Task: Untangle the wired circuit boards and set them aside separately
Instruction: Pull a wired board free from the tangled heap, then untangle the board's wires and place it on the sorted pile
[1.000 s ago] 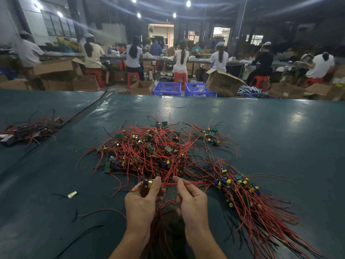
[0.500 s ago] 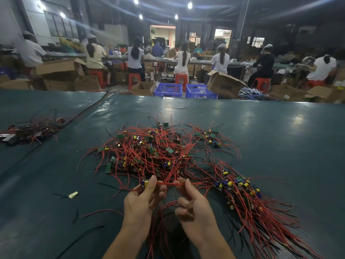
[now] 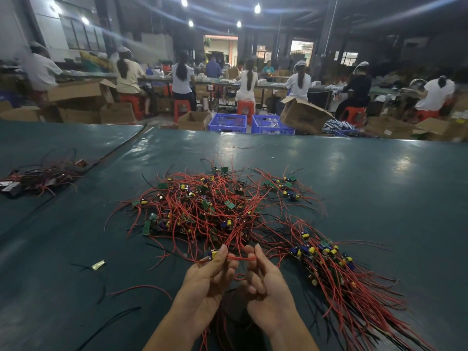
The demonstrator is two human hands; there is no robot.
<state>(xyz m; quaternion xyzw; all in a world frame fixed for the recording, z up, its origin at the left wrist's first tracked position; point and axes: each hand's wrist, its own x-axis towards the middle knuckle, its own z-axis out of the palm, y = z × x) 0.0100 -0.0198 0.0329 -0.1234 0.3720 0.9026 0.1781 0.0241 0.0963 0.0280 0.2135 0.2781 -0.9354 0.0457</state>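
Right hand (image 3: 268,287) has been curled tighter; red wire (image 3: 241,258) is pinched taut between it and left hand (image 3: 210,282), board (image 3: 212,254) at its 9 o'clock end probably nearly freed.

Head view, facing forward-down, close over table (image 3: 354,188)
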